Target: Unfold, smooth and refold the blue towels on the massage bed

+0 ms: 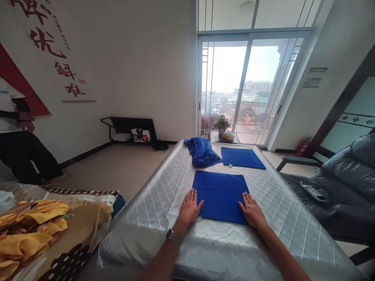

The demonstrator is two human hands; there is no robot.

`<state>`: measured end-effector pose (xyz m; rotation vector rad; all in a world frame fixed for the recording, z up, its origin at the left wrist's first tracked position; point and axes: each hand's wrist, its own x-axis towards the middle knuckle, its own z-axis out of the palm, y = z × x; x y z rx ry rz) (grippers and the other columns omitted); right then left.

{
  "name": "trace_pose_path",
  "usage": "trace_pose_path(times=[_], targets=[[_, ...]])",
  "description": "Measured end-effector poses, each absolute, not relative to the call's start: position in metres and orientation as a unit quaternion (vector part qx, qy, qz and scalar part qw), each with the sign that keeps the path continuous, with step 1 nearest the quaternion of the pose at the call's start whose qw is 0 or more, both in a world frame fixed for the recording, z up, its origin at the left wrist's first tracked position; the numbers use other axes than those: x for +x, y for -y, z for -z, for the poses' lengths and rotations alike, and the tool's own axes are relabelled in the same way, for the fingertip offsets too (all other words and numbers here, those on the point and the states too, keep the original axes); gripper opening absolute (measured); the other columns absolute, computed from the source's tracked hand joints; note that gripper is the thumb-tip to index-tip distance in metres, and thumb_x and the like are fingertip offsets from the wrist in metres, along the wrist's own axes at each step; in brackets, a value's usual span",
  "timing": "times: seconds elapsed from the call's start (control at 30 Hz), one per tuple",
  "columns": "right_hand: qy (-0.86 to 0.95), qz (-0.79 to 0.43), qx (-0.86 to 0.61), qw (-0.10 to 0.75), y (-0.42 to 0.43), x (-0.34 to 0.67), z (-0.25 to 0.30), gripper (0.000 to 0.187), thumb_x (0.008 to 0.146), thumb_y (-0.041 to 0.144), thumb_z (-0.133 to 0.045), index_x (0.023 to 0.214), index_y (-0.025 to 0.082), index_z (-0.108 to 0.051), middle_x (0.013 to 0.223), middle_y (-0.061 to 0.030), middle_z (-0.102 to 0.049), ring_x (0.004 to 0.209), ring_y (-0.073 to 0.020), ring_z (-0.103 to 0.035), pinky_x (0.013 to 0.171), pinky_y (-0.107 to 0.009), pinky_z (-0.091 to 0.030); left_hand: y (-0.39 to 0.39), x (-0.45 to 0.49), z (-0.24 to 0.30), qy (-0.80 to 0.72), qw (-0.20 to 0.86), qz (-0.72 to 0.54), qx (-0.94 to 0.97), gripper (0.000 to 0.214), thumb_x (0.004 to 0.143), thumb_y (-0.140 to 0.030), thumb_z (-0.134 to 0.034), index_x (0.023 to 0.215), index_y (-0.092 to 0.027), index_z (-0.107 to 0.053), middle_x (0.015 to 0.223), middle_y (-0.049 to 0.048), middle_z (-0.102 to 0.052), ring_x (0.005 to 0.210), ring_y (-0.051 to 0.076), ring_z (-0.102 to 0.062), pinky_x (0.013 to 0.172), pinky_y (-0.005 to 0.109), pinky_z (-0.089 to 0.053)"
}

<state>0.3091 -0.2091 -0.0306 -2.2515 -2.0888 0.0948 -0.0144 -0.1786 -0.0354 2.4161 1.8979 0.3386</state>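
Note:
A blue cloth (221, 195), folded into a flat rectangle, lies on the silver quilted bed cover (158, 195) in front of me. My left hand (190, 207) rests flat on its left edge with the fingers stretched out and the thumb apart. On the opposite edge, my right hand (253, 210) lies flat in the same way, fingers pointing forward. Beyond it on the right is a second folded blue cloth (243, 157) with a small white tag at its near edge. A crumpled blue cloth (202, 152) sits at the far left end of the bed.
To the left stands another bed with yellow fabric (35, 218) heaped on it; a person (20, 132) stands behind. A grey armchair (348, 179) with a remote (314, 192) is at the right. Past the bed's far end are a potted plant (222, 124) and sliding glass doors (249, 89).

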Motion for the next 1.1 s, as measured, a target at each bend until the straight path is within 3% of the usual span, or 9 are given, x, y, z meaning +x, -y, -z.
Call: trace_pose_path(times=[0.13,0.27,0.4,0.57,0.73,0.93,1.1], targets=[[0.68,-0.051,-0.732,-0.007,0.208,0.309,0.016,0.073,0.102,0.05,-0.022,0.16,0.006,-0.023,0.168,-0.0112,-0.019,0.155,-0.0231,-0.016,0.126,-0.041,-0.015,0.179,-0.015,0.035,-0.612,0.028,-0.108,0.783,0.08,0.103,-0.06,-0.018,0.158,-0.003,-0.028,0.166,0.019,-0.023,0.154,0.029,-0.022,0.125,0.045,-0.024],[0.688,-0.071,-0.721,-0.03,0.186,0.316,-0.005,0.07,0.102,0.048,-0.025,0.159,0.008,-0.031,0.166,-0.011,-0.028,0.154,-0.0243,-0.023,0.125,-0.042,-0.018,0.178,-0.016,0.035,-0.613,0.039,-0.099,0.783,0.083,0.103,-0.063,-0.015,0.158,-0.003,-0.027,0.166,0.0189,-0.021,0.154,0.029,-0.022,0.125,0.045,-0.024],[0.698,-0.055,-0.714,-0.003,0.154,0.313,-0.018,0.068,0.104,0.044,-0.022,0.159,0.005,-0.028,0.167,-0.012,-0.023,0.155,-0.0242,-0.019,0.125,-0.04,-0.017,0.178,-0.02,0.033,-0.611,0.038,-0.083,0.786,0.086,0.102,-0.065,-0.012,0.159,-0.002,-0.025,0.166,0.0184,-0.019,0.155,0.028,-0.019,0.125,0.045,-0.023],[0.678,-0.046,-0.734,0.027,0.138,0.307,0.003,0.069,0.104,0.044,-0.019,0.16,0.003,-0.021,0.168,-0.0127,-0.018,0.156,-0.025,-0.014,0.126,-0.042,-0.012,0.175,-0.02,0.021,-0.635,0.033,-0.063,0.769,0.089,0.101,-0.069,-0.012,0.158,-0.002,-0.028,0.165,0.0201,-0.024,0.153,0.029,-0.023,0.125,0.045,-0.024],[0.679,-0.035,-0.732,0.045,0.139,0.309,0.02,0.069,0.104,0.043,-0.019,0.16,0.003,-0.023,0.168,-0.0128,-0.02,0.155,-0.0252,-0.015,0.126,-0.042,-0.013,0.158,0.042,0.001,-0.564,0.045,-0.053,0.823,0.088,0.102,-0.066,-0.009,0.157,-0.002,-0.03,0.165,0.0208,-0.024,0.154,0.028,-0.023,0.125,0.043,-0.023],[0.691,-0.009,-0.721,0.048,0.137,0.315,0.028,0.065,0.104,0.037,-0.022,0.16,0.006,-0.027,0.167,-0.0132,-0.022,0.155,-0.0241,-0.018,0.124,-0.041,-0.016,0.135,0.156,0.002,-0.412,0.058,-0.076,0.906,0.077,0.105,-0.056,-0.003,0.158,-0.008,-0.03,0.166,0.0135,-0.027,0.155,0.021,-0.02,0.126,0.038,-0.019],[0.69,-0.016,-0.722,0.05,0.135,0.317,0.033,0.065,0.103,0.037,-0.022,0.159,0.005,-0.028,0.167,-0.0135,-0.024,0.155,-0.024,-0.019,0.125,-0.04,-0.015,0.123,0.156,0.014,-0.429,0.056,-0.083,0.898,0.076,0.104,-0.056,-0.003,0.159,-0.01,-0.028,0.167,0.0118,-0.026,0.156,0.021,-0.017,0.127,0.041,-0.017]])
